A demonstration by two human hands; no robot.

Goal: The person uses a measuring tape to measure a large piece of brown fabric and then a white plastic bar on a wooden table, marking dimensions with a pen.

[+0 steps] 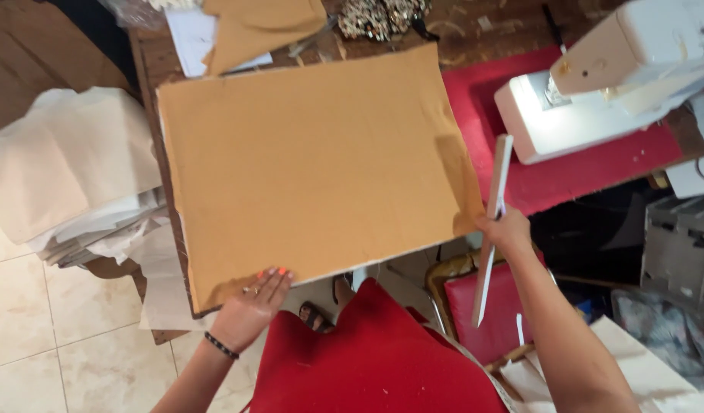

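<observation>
Left hand: the left hand (253, 304) lies flat, palm down, on the near left corner of the tan fabric sheet (310, 164); its grip is wide, fingers spread and closed on nothing, with orange-painted nails and a dark beaded bracelet (220, 346) at the wrist.
Right hand: the right hand (506, 229) sits at the near right corner of the fabric, its grip wrapped around a long white ruler (494, 222).
Ruler: it stands nearly upright in the view, tilted slightly, one end up near the sewing machine, the other pointing down past the red chair seat (496, 310); it runs just beside the right edge of the fabric.
Fabric: a large tan rectangle spread flat across the worktop (474, 30), covering most of it; a thin white layer shows under its left and near edges.
Sewing machine: the white sewing machine (596, 84) stands to the right on a red mat (581, 168), its lamp lit, apart from the fabric.
Far edge: a folded tan piece (260, 27) lies on white paper, and a speckled dark-and-cream item (379, 17) sits beside it.
Left side: a stack of cream cloth (65, 168) rests beside the worktop, above a pale tiled floor (31, 336).
Person: a red garment (367, 359) fills the lower middle, a sandalled foot just beside it.
</observation>
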